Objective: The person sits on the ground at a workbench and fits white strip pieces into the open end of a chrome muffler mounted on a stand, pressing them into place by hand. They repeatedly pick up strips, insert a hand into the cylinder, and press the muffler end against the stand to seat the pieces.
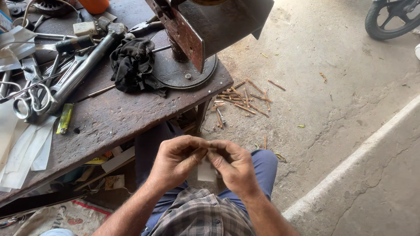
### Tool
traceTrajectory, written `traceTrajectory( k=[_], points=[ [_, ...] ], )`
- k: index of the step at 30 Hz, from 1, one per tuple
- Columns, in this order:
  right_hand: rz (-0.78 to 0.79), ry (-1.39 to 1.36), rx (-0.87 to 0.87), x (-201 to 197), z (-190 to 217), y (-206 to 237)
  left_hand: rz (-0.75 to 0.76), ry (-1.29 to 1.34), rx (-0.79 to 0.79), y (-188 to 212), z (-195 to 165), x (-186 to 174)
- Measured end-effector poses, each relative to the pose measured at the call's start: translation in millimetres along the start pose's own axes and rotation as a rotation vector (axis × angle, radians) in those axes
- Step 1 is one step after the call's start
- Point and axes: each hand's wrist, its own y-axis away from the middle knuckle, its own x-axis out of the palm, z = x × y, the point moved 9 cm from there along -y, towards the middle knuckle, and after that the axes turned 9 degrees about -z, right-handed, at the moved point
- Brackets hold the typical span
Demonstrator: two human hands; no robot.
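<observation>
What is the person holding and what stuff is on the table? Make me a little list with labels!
Left hand: pinches a small white strip together with the other hand
Right hand: fingertips meet the left hand's over the lap
White strip: hangs below the fingers
Workbench: dark worn wood, at the person's left
On the bench: black rag, hammer, scissors, yellow lighter, white paper strips
Floor: short copper-coloured sticks scattered on concrete

Small white paper strip between pinching fingers
</observation>
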Motion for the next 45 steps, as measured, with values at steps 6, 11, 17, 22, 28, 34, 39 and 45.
traceTrajectory(
  k=[6, 11, 17, 22, 28, 34, 39, 45],
  points=[
    [0.014, -0.181, -0.05, -11.2, 4.1, 1.1, 0.009, -0.119, 0.133, 0.1, -22.2, 1.3],
    [-0.055, -0.246, -0.103, -18.5, 8.1, 2.0, 0.005, -0.135, 0.202, 3.8, -41.0, 6.4],
    [-0.097, -0.085, -0.146, -24.3, 22.7, 6.5, -0.011, -0.018, 0.005, 4.7, -30.8, 5.9],
    [-0.09, -0.023, -0.237, -19.3, 38.8, 11.3, 0.043, 0.027, -0.031, 6.3, -25.6, 5.9],
    [-0.12, 0.045, -0.24, -19.3, 38.5, 14.4, 0.041, -0.019, 0.07, 8.5, -30.5, 4.7],
    [-0.089, 0.062, -0.2, -18.0, 27.8, 10.8, 0.012, -0.107, 0.182, 10.7, -47.5, 3.5],
    [-0.047, 0.127, -0.181, -18.7, 25.9, 7.6, 0.057, -0.123, 0.101, 8.2, -46.8, 4.6],
    [0.02, 0.266, -0.18, -10.9, 29.0, -0.9, 0.085, -0.354, 0.456, 14.5, -64.5, 8.9]
  ],
)
